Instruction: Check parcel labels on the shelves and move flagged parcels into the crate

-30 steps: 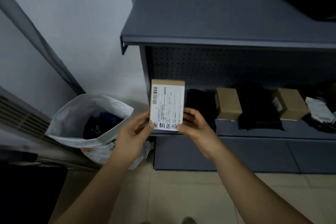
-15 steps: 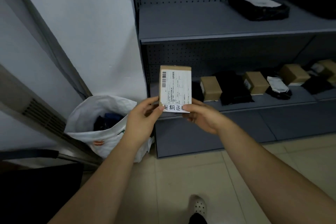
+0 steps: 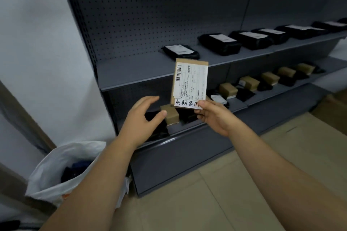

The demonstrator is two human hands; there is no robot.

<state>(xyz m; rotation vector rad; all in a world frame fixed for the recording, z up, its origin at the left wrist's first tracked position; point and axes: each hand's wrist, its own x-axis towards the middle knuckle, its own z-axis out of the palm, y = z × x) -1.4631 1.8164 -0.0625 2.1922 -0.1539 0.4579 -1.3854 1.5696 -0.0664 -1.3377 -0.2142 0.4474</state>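
A small brown cardboard parcel (image 3: 190, 82) stands upright in front of the grey shelving, its white shipping label with a barcode facing me and a handwritten white slip along its bottom. My right hand (image 3: 212, 116) pinches the parcel's lower right corner. My left hand (image 3: 143, 118) hovers just left of the parcel with relaxed, spread fingers, holding nothing. Behind the hands, a brown box (image 3: 170, 113) and black bags lie on the lower shelf (image 3: 187, 133).
The upper shelf (image 3: 135, 70) carries a row of black bagged parcels with white labels (image 3: 181, 51). More brown boxes (image 3: 228, 89) line the lower shelf to the right. A white plastic bag (image 3: 62, 170) with dark items stands on the floor at the left, by the wall.
My left hand has let go of the parcel and drawn away to the left. The right hand alone now holds it. The view has swung right along the shelves.
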